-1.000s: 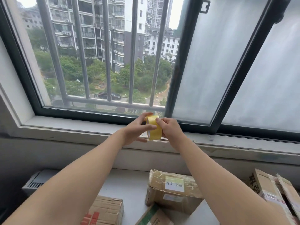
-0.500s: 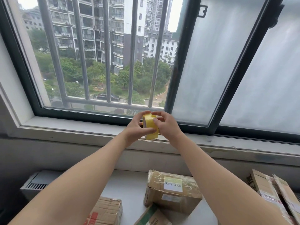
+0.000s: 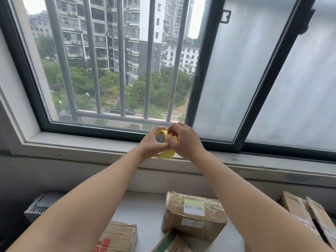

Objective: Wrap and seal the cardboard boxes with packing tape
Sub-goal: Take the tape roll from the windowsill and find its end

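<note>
Yellow tape roll in left hand

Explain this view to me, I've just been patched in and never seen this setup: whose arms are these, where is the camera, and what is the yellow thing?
There is no machine here. A person works with bare hands, and the camera sits on their head, looking forward and down, so both arms reach in from the bottom edge. The left hand grips a yellow tape roll from the side, held up in front of the window sill. The right hand has its fingers curled at the roll's top edge; whether a tape end is lifted is too small to tell. Below, on a grey ledge, lie a taped box with a white label, a box with red print, a box with a green edge, and opened cartons at the far right.
</note>
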Available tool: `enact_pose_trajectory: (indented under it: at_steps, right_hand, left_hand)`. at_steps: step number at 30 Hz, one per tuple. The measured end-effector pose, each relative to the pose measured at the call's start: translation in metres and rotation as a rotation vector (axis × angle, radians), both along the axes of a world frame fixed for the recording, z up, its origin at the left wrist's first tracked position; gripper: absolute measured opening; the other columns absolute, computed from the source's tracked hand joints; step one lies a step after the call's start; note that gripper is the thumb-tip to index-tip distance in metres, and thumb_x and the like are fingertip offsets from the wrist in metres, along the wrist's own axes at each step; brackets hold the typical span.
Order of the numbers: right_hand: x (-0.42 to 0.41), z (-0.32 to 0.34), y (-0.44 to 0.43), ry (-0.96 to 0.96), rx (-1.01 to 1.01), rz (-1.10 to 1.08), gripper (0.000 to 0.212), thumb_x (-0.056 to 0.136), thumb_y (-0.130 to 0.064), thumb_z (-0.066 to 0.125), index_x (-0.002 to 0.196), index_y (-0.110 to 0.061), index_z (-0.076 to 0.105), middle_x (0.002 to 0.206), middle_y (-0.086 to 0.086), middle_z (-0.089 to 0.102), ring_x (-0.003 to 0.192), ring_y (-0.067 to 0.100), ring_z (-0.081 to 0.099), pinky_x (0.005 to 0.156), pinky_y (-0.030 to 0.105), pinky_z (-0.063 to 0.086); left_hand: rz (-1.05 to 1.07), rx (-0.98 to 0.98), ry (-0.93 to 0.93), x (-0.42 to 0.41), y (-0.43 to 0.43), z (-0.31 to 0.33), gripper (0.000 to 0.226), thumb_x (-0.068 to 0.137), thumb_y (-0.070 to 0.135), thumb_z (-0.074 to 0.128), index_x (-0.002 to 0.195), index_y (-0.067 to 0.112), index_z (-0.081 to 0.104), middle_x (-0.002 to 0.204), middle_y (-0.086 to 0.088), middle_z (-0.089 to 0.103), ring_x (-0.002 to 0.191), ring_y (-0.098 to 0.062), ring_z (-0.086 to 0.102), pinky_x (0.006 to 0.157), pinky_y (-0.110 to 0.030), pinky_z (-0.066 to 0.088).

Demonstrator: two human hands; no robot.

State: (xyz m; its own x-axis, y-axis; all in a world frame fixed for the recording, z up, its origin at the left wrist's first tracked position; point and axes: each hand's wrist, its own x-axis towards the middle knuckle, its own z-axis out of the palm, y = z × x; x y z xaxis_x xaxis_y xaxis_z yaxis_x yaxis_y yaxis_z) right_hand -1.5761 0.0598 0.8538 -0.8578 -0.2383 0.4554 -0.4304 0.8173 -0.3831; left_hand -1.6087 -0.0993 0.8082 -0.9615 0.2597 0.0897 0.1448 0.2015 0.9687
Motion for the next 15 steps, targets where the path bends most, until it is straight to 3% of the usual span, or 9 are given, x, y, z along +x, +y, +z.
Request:
enact_pose_trajectory:
  at_steps: [2, 4, 6, 9, 11, 15]
  right_hand:
    - [0.003, -0.001, 0.001, -0.019, 0.019, 0.040, 0.015, 0.091, -0.018, 0.057, 0.103, -0.017, 0.066, 0.102, -0.005, 0.060, 0.089, 0.017, 0.057, 0.084, 0.040, 0.052]
    - [0.004, -0.002, 0.004, -0.040, 0.043, 0.082, 0.022, 0.090, -0.015, 0.058, 0.110, -0.016, 0.066, 0.112, -0.002, 0.060, 0.097, 0.019, 0.057, 0.088, 0.042, 0.052]
    - [0.005, -0.002, 0.008, -0.071, 0.102, 0.134, 0.035, 0.086, -0.018, 0.062, 0.121, -0.017, 0.062, 0.121, 0.000, 0.055, 0.108, 0.022, 0.055, 0.093, 0.043, 0.050]
    - [0.007, 0.001, 0.009, -0.068, 0.324, 0.142, 0.075, 0.074, -0.052, 0.076, 0.136, -0.019, 0.049, 0.131, 0.002, 0.047, 0.120, 0.024, 0.047, 0.102, 0.041, 0.046]
    - [0.008, 0.003, 0.005, -0.053, 0.451, 0.083, 0.101, 0.062, -0.067, 0.083, 0.141, -0.021, 0.040, 0.136, 0.001, 0.041, 0.122, 0.022, 0.042, 0.103, 0.038, 0.043]
    - [0.004, 0.001, -0.001, -0.024, 0.514, -0.025, 0.104, 0.056, -0.066, 0.087, 0.135, -0.018, 0.039, 0.130, 0.001, 0.040, 0.120, 0.023, 0.043, 0.097, 0.037, 0.043]
  left_hand:
    - [0.030, 0.043, -0.063, -0.001, -0.004, 0.000, 0.059, 0.077, 0.040, 0.088, 0.127, 0.035, 0.056, 0.115, -0.005, 0.066, 0.092, -0.017, 0.068, 0.063, -0.027, 0.058]
    - [0.010, 0.100, -0.158, -0.003, -0.006, -0.001, 0.063, 0.074, 0.050, 0.085, 0.126, 0.031, 0.055, 0.118, -0.008, 0.067, 0.100, -0.025, 0.071, 0.073, -0.044, 0.064]
    - [-0.035, 0.165, -0.268, -0.002, -0.008, 0.000, 0.066, 0.076, 0.055, 0.080, 0.128, 0.025, 0.051, 0.122, -0.012, 0.066, 0.105, -0.032, 0.072, 0.081, -0.054, 0.063]
    - [-0.074, 0.219, -0.364, 0.002, -0.007, 0.004, 0.051, 0.095, 0.048, 0.067, 0.135, 0.021, 0.049, 0.135, -0.015, 0.060, 0.109, -0.035, 0.067, 0.077, -0.048, 0.062]
    - [-0.088, 0.240, -0.386, 0.002, -0.004, 0.007, 0.049, 0.096, 0.048, 0.063, 0.137, 0.024, 0.049, 0.138, -0.014, 0.057, 0.105, -0.034, 0.067, 0.076, -0.045, 0.061]
    - [-0.125, 0.199, -0.392, 0.003, 0.003, 0.009, 0.052, 0.092, 0.057, 0.065, 0.136, 0.034, 0.049, 0.131, -0.008, 0.057, 0.108, -0.039, 0.068, 0.076, -0.049, 0.061]
